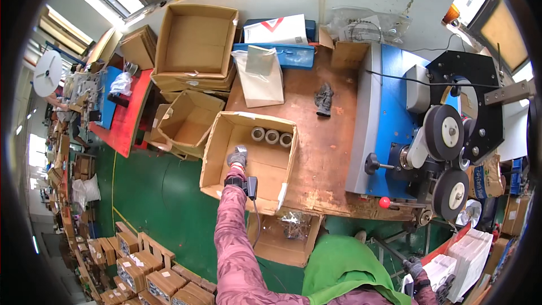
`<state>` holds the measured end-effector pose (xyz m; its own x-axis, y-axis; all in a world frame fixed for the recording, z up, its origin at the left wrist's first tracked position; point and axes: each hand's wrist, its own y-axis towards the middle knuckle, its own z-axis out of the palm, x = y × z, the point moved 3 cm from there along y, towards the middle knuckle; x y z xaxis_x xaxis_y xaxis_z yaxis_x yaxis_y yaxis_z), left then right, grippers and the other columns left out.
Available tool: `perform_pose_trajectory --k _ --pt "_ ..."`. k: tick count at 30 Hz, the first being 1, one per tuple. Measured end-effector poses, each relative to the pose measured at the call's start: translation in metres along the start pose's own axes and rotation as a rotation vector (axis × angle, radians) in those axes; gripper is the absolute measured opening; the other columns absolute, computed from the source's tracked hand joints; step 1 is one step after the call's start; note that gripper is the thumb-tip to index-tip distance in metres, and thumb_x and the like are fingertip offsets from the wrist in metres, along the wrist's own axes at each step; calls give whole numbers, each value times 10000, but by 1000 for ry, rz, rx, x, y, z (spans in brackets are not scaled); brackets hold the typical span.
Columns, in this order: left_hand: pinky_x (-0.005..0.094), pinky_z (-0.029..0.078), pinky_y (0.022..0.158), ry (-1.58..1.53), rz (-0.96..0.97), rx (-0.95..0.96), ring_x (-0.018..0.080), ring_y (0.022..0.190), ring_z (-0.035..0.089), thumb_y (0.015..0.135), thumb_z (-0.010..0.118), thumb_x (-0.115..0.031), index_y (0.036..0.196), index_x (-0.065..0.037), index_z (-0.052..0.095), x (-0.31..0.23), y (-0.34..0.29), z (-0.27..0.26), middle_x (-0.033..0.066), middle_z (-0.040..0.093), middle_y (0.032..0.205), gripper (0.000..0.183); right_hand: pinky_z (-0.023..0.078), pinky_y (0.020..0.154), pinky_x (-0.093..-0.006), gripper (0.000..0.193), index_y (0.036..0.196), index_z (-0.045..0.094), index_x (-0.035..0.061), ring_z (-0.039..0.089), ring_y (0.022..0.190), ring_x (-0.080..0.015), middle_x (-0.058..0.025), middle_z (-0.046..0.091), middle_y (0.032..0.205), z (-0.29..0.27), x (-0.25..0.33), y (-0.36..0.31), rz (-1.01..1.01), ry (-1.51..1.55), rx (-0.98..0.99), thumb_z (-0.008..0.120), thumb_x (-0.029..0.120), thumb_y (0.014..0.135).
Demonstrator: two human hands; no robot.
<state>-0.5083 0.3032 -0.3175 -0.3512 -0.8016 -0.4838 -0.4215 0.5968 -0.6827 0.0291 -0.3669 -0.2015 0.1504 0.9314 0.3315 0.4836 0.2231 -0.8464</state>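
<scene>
My left hand point(237, 157), in a grey glove, is inside an open cardboard box point(209, 178) at the table's left front. Its fingers are curled around something pale that I cannot make out. Three short grey-white ring-shaped rolls point(271, 136) stand in a row at the far right of this box, apart from my hand. Low at the right, my right hand point(415, 269), also gloved, is beside white stacked blocks point(468, 257) and several dark-ended cylinders point(444, 288). Its fingers are too small and partly hidden to show their grip.
A blue machine with black rollers point(443, 134) takes up the table's right side. On the brown table point(322, 158) lies a dark glove point(323, 100). Empty cartons point(195, 39) stand behind left; another carton point(276, 245) sits below the table edge. A blue toolbox point(296, 56) is at the back.
</scene>
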Motion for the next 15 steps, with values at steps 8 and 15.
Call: perform_pose_trajectory --k 8,15 --pt "307 445 777 -96 806 188 195 869 562 814 573 -182 1022 -22 608 -10 101 20 103 618 953 265 442 476 -276 179 810 566 13 530 525 -133 -52 558 634 5 5 -22 6 -106 23 600 188 819" --pt "266 477 767 -421 750 377 155 835 551 823 601 -126 1036 4 582 -62 -121 41 76 586 925 251 401 491 -284 172 761 583 30 496 529 -122 -32 564 627 29 19 -31 61 -107 -30 600 190 823"
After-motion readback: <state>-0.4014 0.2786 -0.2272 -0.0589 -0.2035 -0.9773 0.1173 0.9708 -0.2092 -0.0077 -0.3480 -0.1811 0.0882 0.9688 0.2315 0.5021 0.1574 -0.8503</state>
